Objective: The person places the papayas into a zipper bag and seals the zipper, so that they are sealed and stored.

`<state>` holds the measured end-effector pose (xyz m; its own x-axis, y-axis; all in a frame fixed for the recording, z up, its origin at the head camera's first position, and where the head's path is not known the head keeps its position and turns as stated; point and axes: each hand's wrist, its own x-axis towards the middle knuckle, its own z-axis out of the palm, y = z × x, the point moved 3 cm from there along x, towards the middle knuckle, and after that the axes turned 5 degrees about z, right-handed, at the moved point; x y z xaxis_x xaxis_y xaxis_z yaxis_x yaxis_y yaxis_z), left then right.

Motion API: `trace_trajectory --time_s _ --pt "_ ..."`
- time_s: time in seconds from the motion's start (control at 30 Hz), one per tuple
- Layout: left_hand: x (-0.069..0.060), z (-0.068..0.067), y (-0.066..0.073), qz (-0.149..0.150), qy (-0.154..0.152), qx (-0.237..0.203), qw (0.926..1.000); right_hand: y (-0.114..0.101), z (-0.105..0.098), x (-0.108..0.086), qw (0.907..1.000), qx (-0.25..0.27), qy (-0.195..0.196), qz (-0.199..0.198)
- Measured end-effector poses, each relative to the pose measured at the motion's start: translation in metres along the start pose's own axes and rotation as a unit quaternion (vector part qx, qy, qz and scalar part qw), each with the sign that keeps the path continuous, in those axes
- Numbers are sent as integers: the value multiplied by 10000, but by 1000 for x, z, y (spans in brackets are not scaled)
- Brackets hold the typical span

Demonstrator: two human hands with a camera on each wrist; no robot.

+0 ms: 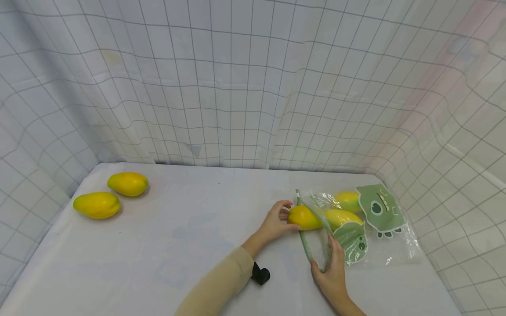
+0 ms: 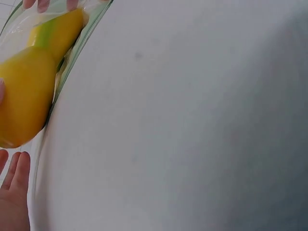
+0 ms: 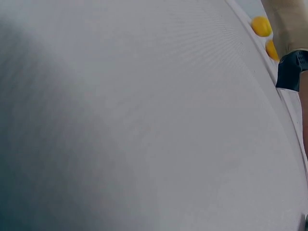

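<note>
My left hand (image 1: 274,224) holds a yellow mango (image 1: 303,218) between thumb and fingers at the mouth of a clear plastic zip bag (image 1: 409,250) with green edging. Part of this mango lies inside the opening; the left wrist view also shows the mango (image 2: 26,96) close up. With its thumb and fingers on the green edge, my right hand (image 1: 333,274) grips the near side of the bag's mouth. Inside the bag lie another yellow mango (image 1: 340,217) and a yellow-green mango (image 1: 347,201), partly covered by printed green cartoon figures.
At the far left of the white table (image 1: 158,245) lie two more mangoes, one nearer (image 1: 96,205) and one behind it (image 1: 128,183). A black device (image 1: 261,274) shows beside my left sleeve (image 1: 221,281). Checked curtains (image 1: 237,87) surround the table at the back and sides.
</note>
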<state>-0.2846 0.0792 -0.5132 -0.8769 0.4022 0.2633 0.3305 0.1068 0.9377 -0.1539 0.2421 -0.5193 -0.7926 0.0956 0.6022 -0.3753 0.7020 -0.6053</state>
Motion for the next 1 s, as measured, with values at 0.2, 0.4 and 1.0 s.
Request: trace_trajectory --time_s 0.2,0.4,1.0 --pt "0 -11 3 272 -112 -148 9995 -1 -1 0 9997 59 93 -207" --pt "-6 -17 26 643 -267 -391 9968 -1 -1 0 9997 39 90 -232" --pt "5 -2 28 524 28 -523 9973 1 0 -1 10000 23 -64 -50"
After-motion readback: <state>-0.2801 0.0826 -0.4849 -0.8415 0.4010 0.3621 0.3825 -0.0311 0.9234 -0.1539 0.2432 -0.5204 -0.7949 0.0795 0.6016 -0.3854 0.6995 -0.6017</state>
